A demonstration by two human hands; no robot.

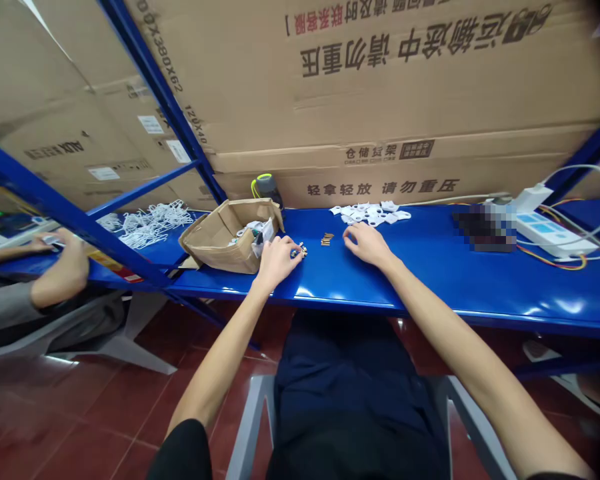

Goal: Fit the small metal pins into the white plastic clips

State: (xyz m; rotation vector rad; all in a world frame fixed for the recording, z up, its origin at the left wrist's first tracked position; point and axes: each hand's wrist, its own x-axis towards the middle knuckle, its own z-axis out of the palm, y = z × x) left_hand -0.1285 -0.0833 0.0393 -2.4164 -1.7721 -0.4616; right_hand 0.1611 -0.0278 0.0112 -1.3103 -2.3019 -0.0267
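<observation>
My left hand [277,263] sits on the blue shelf top [410,280], its closed fingertips at a tiny cluster of metal parts [299,251], apparently pinching it. My right hand [365,244] rests on the shelf with curled fingers, holding nothing visible. A few small brass-coloured strips [326,239] lie between my hands. Behind my right hand lies a scattered group of white plastic pieces [370,213]. An open, worn cardboard box [215,239] with white items inside stands left of my left hand.
A tangle of white cords [147,223] lies left of the box, behind a blue upright. A bottle [269,190] stands behind it. At right are a power strip [550,233], wires and a pixelated object [485,228]. A co-worker's arm [60,250] is far left. Large cartons stand behind.
</observation>
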